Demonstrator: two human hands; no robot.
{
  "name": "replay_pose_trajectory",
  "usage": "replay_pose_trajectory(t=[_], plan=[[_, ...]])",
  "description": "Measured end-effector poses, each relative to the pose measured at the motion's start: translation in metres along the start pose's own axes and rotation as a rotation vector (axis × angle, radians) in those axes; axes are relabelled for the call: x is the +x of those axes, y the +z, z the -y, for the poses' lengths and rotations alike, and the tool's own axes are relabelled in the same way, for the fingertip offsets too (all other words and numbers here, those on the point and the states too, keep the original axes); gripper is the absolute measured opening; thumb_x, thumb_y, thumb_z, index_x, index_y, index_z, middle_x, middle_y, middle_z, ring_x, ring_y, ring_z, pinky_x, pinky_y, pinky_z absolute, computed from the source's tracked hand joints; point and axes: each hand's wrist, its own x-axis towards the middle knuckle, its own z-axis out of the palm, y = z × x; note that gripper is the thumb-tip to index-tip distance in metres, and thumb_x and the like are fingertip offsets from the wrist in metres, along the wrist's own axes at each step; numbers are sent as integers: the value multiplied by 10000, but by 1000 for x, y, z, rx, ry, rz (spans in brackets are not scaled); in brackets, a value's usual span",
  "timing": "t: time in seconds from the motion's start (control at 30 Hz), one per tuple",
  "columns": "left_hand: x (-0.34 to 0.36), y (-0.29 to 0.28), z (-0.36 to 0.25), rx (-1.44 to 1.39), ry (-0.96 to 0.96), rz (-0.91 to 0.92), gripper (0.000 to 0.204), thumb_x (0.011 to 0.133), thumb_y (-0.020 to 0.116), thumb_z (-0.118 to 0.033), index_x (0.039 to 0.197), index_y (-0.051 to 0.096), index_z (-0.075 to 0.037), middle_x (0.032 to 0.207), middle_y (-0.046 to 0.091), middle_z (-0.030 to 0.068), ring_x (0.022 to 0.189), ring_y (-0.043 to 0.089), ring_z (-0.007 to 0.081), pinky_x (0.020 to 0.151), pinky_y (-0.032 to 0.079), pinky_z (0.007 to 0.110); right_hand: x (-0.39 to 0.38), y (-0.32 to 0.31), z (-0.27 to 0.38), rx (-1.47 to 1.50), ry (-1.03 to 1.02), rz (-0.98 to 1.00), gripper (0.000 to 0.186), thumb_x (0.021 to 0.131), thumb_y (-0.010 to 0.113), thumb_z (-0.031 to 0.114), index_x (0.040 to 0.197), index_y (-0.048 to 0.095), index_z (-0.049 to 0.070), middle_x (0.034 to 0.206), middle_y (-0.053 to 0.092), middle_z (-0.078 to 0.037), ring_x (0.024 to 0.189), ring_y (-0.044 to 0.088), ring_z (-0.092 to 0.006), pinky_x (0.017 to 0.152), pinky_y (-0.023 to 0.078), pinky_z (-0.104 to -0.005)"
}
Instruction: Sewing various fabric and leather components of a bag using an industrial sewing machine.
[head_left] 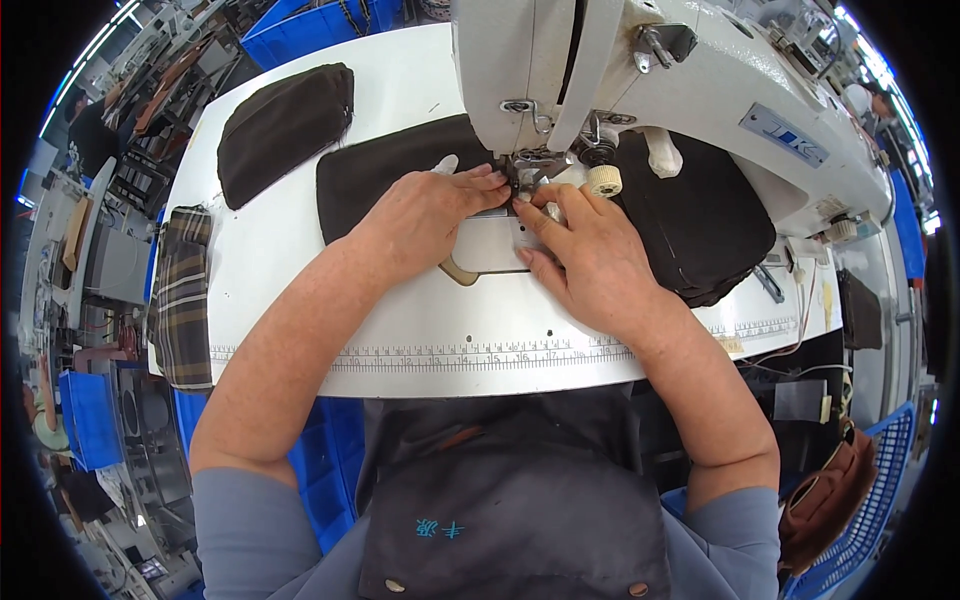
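Note:
A dark brown fabric piece (375, 160) lies on the white sewing table, running under the head of a sewing machine (520, 80). My left hand (420, 220) rests palm down on this fabric, its fingers stretched toward the presser foot (525, 185). A small white covering shows at one fingertip of that hand. My right hand (595, 245) is on the other side of the foot, forefinger reaching to the fabric edge and thumb apart on the machine plate (495, 245). Something white shows beneath its bent fingers. The needle point is hidden.
A second dark fabric piece (285, 125) lies at far left, a folded plaid cloth (182, 295) at the left edge. Stacked dark pieces (690, 215) sit right, under the machine arm. A printed ruler (450, 357) follows the front edge. A blue basket (860, 510) stands lower right.

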Motion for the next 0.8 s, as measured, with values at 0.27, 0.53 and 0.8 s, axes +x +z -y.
replay_pose_trajectory(t=[0.27, 0.53, 0.8], plan=[[6, -1, -49, 412, -86, 66, 504, 901, 568, -130, 1350, 630, 91, 1327, 660, 288, 1201, 682, 331, 1016, 548, 411, -1, 2, -3, -4, 2, -22, 410, 913, 728, 209, 1275, 684, 22, 1198, 625, -125, 1067, 613, -317, 918, 509, -431], [15, -13, -38, 419, -51, 237, 404, 935, 592, -224, 1223, 717, 30, 1229, 739, 186, 1031, 733, 313, 894, 548, 443, -4, 4, -2, 8, -17, -75, 377, 876, 747, 209, 1210, 723, 35, 1149, 662, -92, 1079, 605, -284, 879, 512, -418], [-6, 19, -25, 3, -205, -187, 483, 964, 666, -256, 1385, 631, -23, 1446, 607, 215, 1389, 541, 387, 1149, 442, 460, -5, 0, -4, 25, -64, -113, 238, 837, 783, 194, 1042, 780, 72, 1056, 691, -49, 1006, 632, -259, 832, 506, -400]])
